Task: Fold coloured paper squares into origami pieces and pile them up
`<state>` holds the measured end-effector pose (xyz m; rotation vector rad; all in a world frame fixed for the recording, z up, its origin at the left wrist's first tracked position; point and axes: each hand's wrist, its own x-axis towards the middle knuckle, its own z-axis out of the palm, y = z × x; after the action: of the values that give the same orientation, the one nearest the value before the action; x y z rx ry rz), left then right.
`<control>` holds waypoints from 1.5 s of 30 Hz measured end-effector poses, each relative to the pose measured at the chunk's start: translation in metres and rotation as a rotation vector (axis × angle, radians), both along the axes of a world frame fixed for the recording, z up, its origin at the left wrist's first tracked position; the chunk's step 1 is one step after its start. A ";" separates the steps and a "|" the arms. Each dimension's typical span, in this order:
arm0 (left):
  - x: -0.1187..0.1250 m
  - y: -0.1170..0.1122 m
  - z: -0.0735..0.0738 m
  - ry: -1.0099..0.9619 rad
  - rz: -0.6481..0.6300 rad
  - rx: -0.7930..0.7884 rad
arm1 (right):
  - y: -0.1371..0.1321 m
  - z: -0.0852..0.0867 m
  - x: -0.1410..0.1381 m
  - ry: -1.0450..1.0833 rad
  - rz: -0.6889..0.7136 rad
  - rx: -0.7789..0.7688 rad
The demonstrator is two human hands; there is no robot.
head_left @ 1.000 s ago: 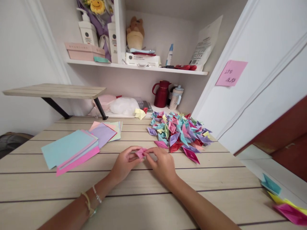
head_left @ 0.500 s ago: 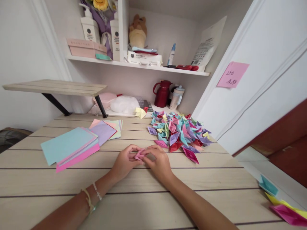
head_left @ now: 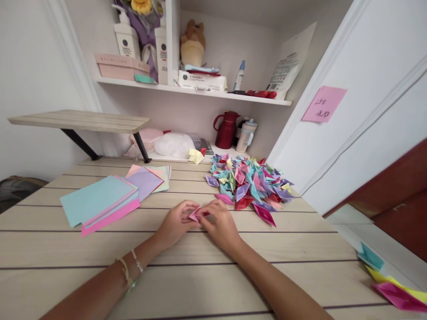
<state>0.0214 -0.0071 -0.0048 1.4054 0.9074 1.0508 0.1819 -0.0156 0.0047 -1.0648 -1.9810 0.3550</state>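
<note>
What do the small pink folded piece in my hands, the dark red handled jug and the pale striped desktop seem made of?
Small pink folded piece: matte paper, judging by its thin, creased edges.
Dark red handled jug: smooth plastic or painted metal; its even colour leaves that open.
Pale striped desktop: dull-finished wood or wood-look laminate, from its faint grain.

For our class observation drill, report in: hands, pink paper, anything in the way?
Left hand, right hand: both pinching pink folded paper. Paper partly hidden. Nothing visibly blocking; origami boats piled beyond right hand.
</note>
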 end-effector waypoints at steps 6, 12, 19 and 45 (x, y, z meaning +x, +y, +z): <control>0.000 0.004 0.000 -0.042 0.011 0.016 | 0.002 -0.002 0.001 0.174 0.059 -0.110; -0.002 0.009 -0.006 -0.088 0.084 -0.076 | 0.006 -0.006 0.000 0.374 0.122 -0.214; -0.001 0.006 0.002 -0.108 0.097 -0.142 | 0.012 -0.014 -0.006 0.491 0.027 -0.219; -0.003 0.011 0.001 -0.042 0.018 -0.112 | 0.025 -0.020 0.001 0.419 0.027 -0.205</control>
<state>0.0187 0.0035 -0.0036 1.2800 0.9352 1.0242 0.1832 0.0095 -0.0148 -0.9943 -1.6086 0.7452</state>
